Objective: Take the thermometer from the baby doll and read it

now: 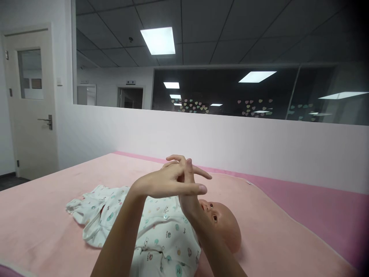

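A baby doll lies on its back on a pink blanket, head to the right, dressed in a white patterned romper. My left hand and my right hand are raised above the doll's chest and pressed together, fingers crossing each other. Neither hand holds anything or touches the doll. My forearms hide part of the doll's torso and neck.
The blanket covers a bed with a darker pink sheet showing at the right. A white low wall with a glass window runs behind it. A closed white door stands at the left.
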A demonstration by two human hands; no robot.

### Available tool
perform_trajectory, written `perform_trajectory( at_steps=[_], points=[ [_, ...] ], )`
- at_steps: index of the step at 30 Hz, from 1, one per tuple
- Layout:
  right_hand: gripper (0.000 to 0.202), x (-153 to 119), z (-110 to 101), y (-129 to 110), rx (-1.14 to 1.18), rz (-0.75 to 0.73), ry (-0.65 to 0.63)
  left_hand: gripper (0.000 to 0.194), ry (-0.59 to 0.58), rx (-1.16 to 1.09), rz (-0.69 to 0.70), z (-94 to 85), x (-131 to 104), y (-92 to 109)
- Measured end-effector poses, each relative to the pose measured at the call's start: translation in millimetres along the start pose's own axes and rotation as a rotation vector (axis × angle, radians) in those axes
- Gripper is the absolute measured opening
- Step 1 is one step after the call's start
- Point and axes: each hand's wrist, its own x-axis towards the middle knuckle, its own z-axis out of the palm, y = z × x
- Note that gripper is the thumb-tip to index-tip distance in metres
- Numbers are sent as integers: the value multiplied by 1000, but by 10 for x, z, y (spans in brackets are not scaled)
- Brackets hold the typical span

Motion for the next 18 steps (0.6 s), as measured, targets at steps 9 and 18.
perform_trajectory(
  at_steps=[9, 18],
  points=[
    [37, -56, -198, -331, -54, -27, -169, 77, -29, -813, 190, -15, 84, 14],
    [79, -22, -190, -263, -151, -42, -95, 61, 308, -1062, 133, 131, 230, 22]
  ],
)
